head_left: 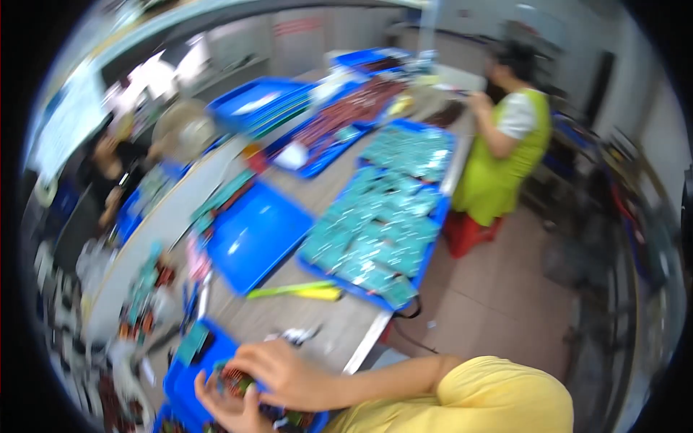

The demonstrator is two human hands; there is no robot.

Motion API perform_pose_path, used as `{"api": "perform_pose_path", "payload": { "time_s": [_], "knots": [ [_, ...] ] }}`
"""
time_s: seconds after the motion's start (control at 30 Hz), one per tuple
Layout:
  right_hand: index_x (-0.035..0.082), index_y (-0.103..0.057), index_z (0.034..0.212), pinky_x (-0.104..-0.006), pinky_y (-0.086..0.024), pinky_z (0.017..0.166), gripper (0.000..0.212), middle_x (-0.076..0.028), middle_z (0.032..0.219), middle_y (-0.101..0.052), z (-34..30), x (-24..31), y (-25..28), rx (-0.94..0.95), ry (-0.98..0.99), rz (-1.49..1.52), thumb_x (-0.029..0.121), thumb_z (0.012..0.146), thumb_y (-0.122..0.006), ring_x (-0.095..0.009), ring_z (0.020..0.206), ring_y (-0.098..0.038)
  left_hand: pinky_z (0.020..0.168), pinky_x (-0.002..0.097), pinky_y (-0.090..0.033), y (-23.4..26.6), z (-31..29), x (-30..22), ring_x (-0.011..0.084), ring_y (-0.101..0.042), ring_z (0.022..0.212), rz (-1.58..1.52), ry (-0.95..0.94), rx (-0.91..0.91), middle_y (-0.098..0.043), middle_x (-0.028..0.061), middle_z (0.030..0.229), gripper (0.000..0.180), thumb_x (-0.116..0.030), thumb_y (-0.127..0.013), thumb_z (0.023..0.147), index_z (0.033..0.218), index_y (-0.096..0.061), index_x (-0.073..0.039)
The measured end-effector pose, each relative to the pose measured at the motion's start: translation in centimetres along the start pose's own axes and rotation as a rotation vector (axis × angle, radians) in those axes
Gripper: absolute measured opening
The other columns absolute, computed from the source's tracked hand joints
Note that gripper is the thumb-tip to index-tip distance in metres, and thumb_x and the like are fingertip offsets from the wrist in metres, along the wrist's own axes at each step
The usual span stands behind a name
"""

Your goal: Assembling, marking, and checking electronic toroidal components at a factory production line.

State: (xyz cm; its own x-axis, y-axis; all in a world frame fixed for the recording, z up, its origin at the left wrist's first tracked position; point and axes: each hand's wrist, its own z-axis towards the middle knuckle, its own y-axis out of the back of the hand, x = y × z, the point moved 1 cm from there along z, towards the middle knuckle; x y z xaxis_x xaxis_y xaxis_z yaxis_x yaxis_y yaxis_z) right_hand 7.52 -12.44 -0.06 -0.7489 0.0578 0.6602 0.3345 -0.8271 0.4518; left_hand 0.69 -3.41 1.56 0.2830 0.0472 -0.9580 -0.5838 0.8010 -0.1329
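One small round coppery-red wire-wound coil, lower left of frame, lies above a blue plastic tray, left hand pinching it, right hand's pinch impossible to tell; steady, light finger pressure best suits windings.

We are finding no legible text, label, number or sign in the head view. On the pale panel at the far back, above the worktable, we are noting red marks that are forming a short band, possibly lettering; they are appearing too small and blurred for us to read.
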Motion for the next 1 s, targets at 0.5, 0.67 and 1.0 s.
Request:
{"api": "perform_pose_path", "payload": {
  "time_s": [0.5, 0.67, 1.0],
  "knots": [
    [0.001, -0.049, 0.112, -0.04, -0.033, 0.089, 0.053, -0.013, 0.109, -0.048, -0.9, -0.7, -0.4, -0.263, 0.049, -0.084, 0.015, 0.064, -0.068, -0.028, 0.104, -0.046, 0.088, 0.0341, -0.043, 0.2, 0.1, 1.4, 0.0241, -0.05, 0.103, -0.043, 0.021, 0.021, -0.049, 0.0149, 0.113, 0.064, 0.01, -0.066, 0.07, 0.125, -0.034, 0.001],
    [0.005, -0.046, 0.12, -0.0483, -0.028, 0.093, 0.058, -0.012, 0.113, -0.046, 0.3, -2.4, -0.4, -0.109, 0.092, -0.056, 0.026, 0.07, -0.067, -0.027, 0.109, -0.044, 0.096, 0.0378, -0.038, 2.3, -0.2, 0.2, 0.0277, -0.043, 0.114, 0.082, 0.027, -0.028, -0.042, 0.015, 0.124, 0.064, -0.001, -0.06, 0.08, 0.134, -0.025, -0.001],
    [0.009, -0.057, 0.112, -0.0404, -0.033, 0.089, 0.059, -0.01, 0.103, -0.055, 3.8, -2.6, 1.1, 0.184, 0.191, -0.169, 0.023, 0.058, -0.077, -0.028, 0.1, -0.049, 0.099, 0.0422, -0.035, 9.5, -3.8, -4.0, 0.0273, -0.048, 0.107, 0.03, -0.481, -0.404, -0.046, 0.0156, 0.114, 0.066, -0.019, -0.067, 0.077, 0.127, -0.03, 0.001]
  ]
}}
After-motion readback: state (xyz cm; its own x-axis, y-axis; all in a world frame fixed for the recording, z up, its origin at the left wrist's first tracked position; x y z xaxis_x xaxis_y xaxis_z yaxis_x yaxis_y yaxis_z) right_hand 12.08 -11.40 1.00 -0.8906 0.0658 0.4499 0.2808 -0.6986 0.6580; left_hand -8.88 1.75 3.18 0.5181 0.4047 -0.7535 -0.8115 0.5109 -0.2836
